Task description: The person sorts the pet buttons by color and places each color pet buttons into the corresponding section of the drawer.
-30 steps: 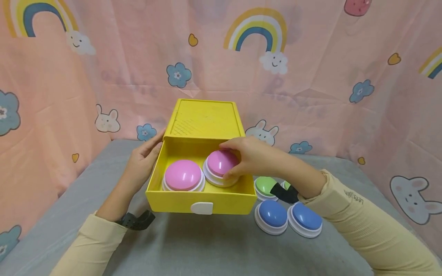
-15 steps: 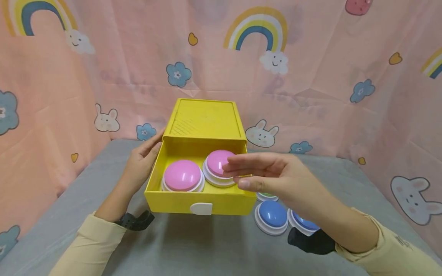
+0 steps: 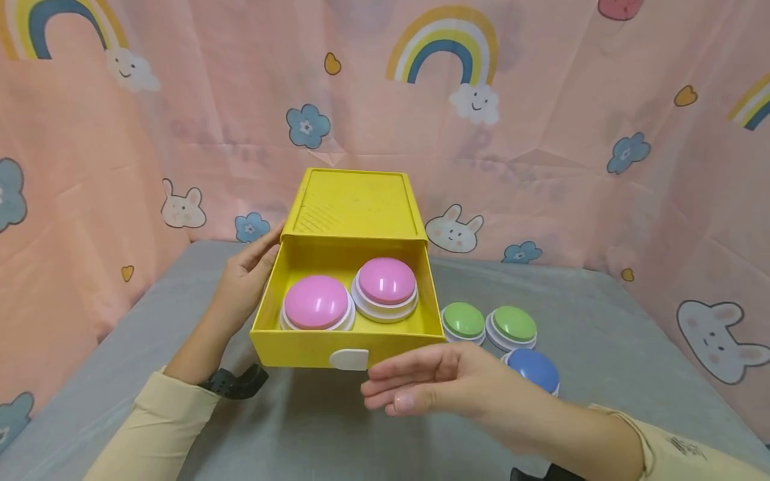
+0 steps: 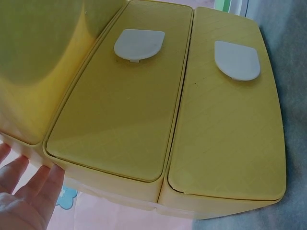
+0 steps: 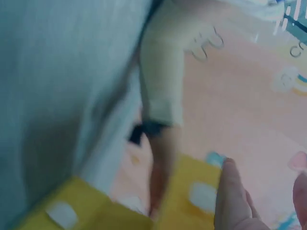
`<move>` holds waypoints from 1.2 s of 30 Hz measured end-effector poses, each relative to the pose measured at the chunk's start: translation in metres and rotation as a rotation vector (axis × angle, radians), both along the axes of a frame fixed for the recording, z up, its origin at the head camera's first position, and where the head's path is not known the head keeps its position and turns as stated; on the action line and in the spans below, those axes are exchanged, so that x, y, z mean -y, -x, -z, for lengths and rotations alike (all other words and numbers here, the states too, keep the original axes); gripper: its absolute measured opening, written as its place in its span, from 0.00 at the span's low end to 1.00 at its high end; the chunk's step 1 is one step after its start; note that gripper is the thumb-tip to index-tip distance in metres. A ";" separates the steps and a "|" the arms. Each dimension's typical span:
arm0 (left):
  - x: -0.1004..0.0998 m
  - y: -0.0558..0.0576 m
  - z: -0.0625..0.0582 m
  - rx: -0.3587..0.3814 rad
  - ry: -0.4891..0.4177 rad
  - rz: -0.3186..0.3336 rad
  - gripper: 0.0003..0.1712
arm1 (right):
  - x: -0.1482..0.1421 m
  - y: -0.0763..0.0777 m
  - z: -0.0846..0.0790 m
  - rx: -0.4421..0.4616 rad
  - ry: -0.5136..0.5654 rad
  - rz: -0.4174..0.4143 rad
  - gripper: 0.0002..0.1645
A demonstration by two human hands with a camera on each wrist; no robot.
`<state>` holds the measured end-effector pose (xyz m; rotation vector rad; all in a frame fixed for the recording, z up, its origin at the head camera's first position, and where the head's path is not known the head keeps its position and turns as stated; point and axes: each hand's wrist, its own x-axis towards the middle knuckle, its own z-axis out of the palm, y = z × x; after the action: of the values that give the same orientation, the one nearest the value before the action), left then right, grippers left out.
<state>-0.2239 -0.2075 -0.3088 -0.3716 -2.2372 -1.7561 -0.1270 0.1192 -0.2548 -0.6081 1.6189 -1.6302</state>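
Note:
A yellow drawer cabinet (image 3: 355, 200) stands in the middle, its top drawer (image 3: 289, 349) pulled out and fronted by a white tab (image 3: 349, 359). Inside that drawer sit two pink dome buttons (image 3: 316, 302) on white bases, side by side. My left hand (image 3: 240, 294) rests along the cabinet's left side, fingers fairly straight; the left wrist view shows its fingertips (image 4: 55, 179) at the edge beside two closed lower drawers (image 4: 115, 110). My right hand (image 3: 433, 381) holds nothing, its fingers extended together just in front of the drawer's lower right, near the tab.
Right of the cabinet, two green dome buttons (image 3: 463, 321) and a blue one (image 3: 532, 369) lie on the grey cloth (image 3: 240, 441). My right hand and forearm cover part of that area. A pink printed curtain (image 3: 240, 113) closes off the back and sides.
My right hand has let go of the right pink button in the drawer, drawn back, and moved down in front of the drawer with fingers straightened. My left hand stays at the cabinet's side.

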 end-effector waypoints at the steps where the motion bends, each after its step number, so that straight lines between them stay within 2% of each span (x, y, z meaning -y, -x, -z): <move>1: 0.000 0.000 0.000 0.001 0.000 0.000 0.30 | 0.002 0.000 0.005 0.034 -0.003 -0.008 0.26; 4: 0.000 0.000 -0.001 0.002 0.010 -0.005 0.30 | 0.009 -0.001 0.018 0.132 0.000 -0.034 0.29; 8: -0.001 0.001 0.000 -0.002 0.016 -0.006 0.29 | 0.016 -0.001 0.030 0.198 0.033 -0.040 0.31; 14: -0.001 0.002 0.000 -0.007 0.020 -0.012 0.29 | 0.028 -0.005 0.034 0.292 0.040 0.096 0.31; 17: -0.001 0.002 0.001 -0.004 0.018 -0.011 0.29 | 0.033 -0.006 0.034 0.334 0.049 0.165 0.35; 24: -0.002 0.001 0.001 -0.004 0.018 -0.011 0.29 | 0.038 -0.007 0.036 0.374 0.119 0.233 0.41; 36: -0.001 -0.001 -0.001 -0.002 0.004 -0.010 0.29 | 0.044 -0.006 0.035 0.398 0.173 0.241 0.41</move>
<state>-0.2232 -0.2063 -0.3073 -0.3617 -2.2376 -1.7458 -0.1213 0.0751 -0.2902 -0.1559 1.3043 -1.9373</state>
